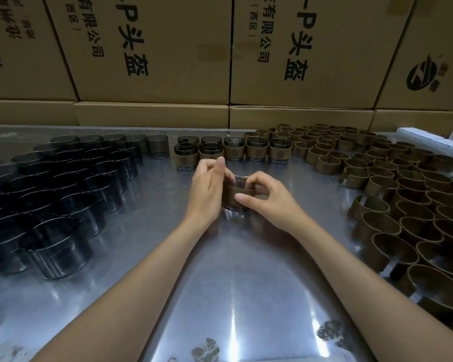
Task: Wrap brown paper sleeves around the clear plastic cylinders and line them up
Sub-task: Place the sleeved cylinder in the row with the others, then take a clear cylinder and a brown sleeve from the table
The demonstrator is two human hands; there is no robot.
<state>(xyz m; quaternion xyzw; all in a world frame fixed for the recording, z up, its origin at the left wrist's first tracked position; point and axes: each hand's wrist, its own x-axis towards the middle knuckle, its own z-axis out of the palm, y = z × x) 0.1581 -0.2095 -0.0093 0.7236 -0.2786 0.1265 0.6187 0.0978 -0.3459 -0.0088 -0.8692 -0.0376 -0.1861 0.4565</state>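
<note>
Head view has your two forearms reaching in from the bottom edge over the shiny metal counter (pixel 246 283), meeting at its middle. Your left hand (pixel 207 189) cups the left side of one clear cylinder (pixel 238 184), fingers curled behind it and thumb pointing up beside its rim. Your right hand (pixel 268 198) closes on the same piece from the right: the thumb presses the front of the brown paper sleeve (pixel 237 197) that bands the cylinder, and the bent fingers pinch over the top edge. Both grips are closed around the piece, which stands upright on the counter or just above it; you cannot tell which.

To your left, a crowd of bare cylinders (pixel 63 194) stands upright, packed close. To your right, a mass of empty sleeves (pixel 403 205), curled into open rings, spreads along the counter.

Beyond your hands, a row of sleeved cylinders (pixel 233 150) stands side by side, some stacked two high at its left end. Behind everything rise cardboard boxes (pixel 168 61) with printed black characters.
</note>
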